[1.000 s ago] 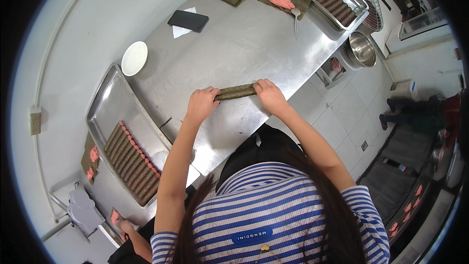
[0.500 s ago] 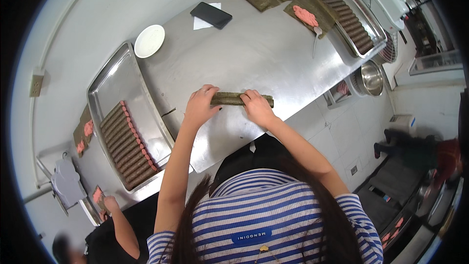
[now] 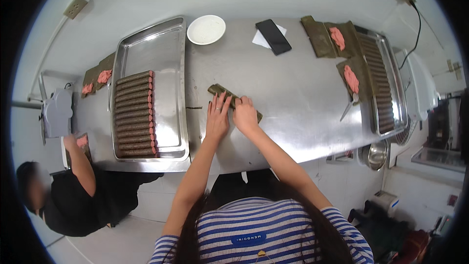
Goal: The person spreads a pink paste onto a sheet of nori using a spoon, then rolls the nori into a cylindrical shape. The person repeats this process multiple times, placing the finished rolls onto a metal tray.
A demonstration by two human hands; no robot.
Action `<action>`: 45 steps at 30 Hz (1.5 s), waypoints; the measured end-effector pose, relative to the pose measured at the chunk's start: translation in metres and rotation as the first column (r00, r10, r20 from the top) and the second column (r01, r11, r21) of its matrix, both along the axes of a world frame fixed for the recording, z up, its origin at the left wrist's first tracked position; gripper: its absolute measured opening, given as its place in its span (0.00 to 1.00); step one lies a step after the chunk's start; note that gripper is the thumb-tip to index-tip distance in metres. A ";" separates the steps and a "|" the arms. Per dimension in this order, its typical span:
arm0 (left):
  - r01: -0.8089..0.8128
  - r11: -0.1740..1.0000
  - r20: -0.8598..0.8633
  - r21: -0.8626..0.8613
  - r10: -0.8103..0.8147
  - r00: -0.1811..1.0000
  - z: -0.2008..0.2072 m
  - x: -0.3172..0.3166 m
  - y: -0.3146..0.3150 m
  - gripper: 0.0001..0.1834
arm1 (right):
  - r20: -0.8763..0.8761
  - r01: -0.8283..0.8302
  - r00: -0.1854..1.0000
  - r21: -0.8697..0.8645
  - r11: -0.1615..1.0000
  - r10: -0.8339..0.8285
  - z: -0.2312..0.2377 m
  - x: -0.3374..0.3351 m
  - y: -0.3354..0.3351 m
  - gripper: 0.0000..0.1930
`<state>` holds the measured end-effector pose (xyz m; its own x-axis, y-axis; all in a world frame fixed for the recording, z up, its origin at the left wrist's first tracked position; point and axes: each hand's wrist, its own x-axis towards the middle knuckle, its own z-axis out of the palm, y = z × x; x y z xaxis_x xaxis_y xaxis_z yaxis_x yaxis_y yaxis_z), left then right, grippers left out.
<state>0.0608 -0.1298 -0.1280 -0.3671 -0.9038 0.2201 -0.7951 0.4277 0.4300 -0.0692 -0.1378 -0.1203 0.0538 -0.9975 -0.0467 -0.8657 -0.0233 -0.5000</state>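
Note:
A dark green roll (image 3: 215, 88), wrapped in what looks like a seaweed sheet, lies slantwise on the steel table in front of me. My left hand (image 3: 218, 117) rests across its left part, fingers stretched out and slightly apart. Beside it, my right hand (image 3: 245, 116) has its fingers bent over the roll's right part; the thumb is hard to see. Both hands cover much of the roll, and its filling is hidden. To the left, a metal tray (image 3: 171, 58) holds a stack of similar rolls (image 3: 134, 112) with pink ends.
A white bowl (image 3: 206, 30) and a black phone (image 3: 273, 37) on white paper stand toward the back. At right are green sheets (image 3: 320, 39) with pink paste (image 3: 351, 79), a spoon (image 3: 349, 107) and another tray (image 3: 403, 117) of rolls. A co-worker (image 3: 80, 166) is at the left.
The view has turned, so the table now runs level. My hands have come closer together on the roll, which now slants down to the right. My left fingers have straightened.

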 end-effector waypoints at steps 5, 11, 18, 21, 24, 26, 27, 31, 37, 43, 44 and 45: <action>-0.028 0.998 -0.015 0.055 0.029 0.999 -0.002 0.005 0.002 0.33 | 0.136 -0.146 0.983 0.137 0.980 0.127 0.028 -0.025 -0.069 0.23; -0.039 0.998 -0.034 0.053 0.041 0.999 -0.001 0.003 0.002 0.35 | -0.190 -0.312 0.947 -0.368 0.876 0.258 0.054 -0.011 -0.219 0.25; -0.044 0.995 -0.004 0.087 0.045 0.999 -0.001 0.004 0.002 0.35 | -0.625 -0.544 0.656 -0.002 0.839 0.424 0.033 0.011 -0.286 0.31; -0.052 0.996 0.004 0.071 0.052 0.999 -0.006 0.005 0.003 0.35 | -0.522 -0.549 0.729 -0.059 0.834 0.443 0.040 0.000 -0.270 0.31; -0.066 0.997 0.006 0.048 0.066 0.998 -0.007 0.005 0.004 0.35 | -0.383 -0.717 0.691 -0.256 0.649 0.613 0.046 -0.015 -0.223 0.33; -0.056 0.998 -0.002 0.043 0.056 0.998 -0.005 0.004 0.003 0.35 | -0.347 -0.791 0.609 -0.208 0.575 0.713 0.044 -0.028 -0.179 0.34; -0.059 0.997 -0.002 0.047 0.059 0.998 -0.006 0.005 0.004 0.34 | -0.335 -0.826 0.559 -0.138 0.547 0.759 0.041 -0.032 -0.161 0.34; -0.054 0.997 -0.002 0.059 0.055 0.999 -0.004 0.005 0.002 0.34 | -0.357 -0.872 0.466 -0.031 0.488 0.810 0.017 -0.046 -0.126 0.33; -0.054 0.997 -0.002 0.053 0.054 0.999 -0.013 0.005 0.003 0.33 | -0.291 -0.898 0.350 0.165 0.407 0.890 0.030 -0.065 -0.113 0.28; -0.045 0.996 -0.011 0.074 0.046 0.999 -0.011 0.005 0.003 0.33 | -0.266 -0.683 0.730 -0.263 0.681 0.629 0.038 -0.046 -0.204 0.25; -0.043 0.997 -0.010 0.070 0.044 0.999 -0.011 0.007 0.003 0.33 | -0.268 -0.644 0.765 -0.318 0.696 0.585 0.041 -0.036 -0.222 0.25; -0.040 0.997 -0.007 0.064 0.040 0.999 -0.012 0.007 0.001 0.33 | -0.304 -0.631 0.775 -0.315 0.709 0.554 0.041 -0.028 -0.239 0.25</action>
<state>0.0682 -0.1283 -0.1403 -0.3287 -0.9301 0.1640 -0.8074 0.3668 0.4621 -0.0976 -0.3764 -0.0792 0.6691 -0.6977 0.2558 -0.6765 -0.7144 -0.1791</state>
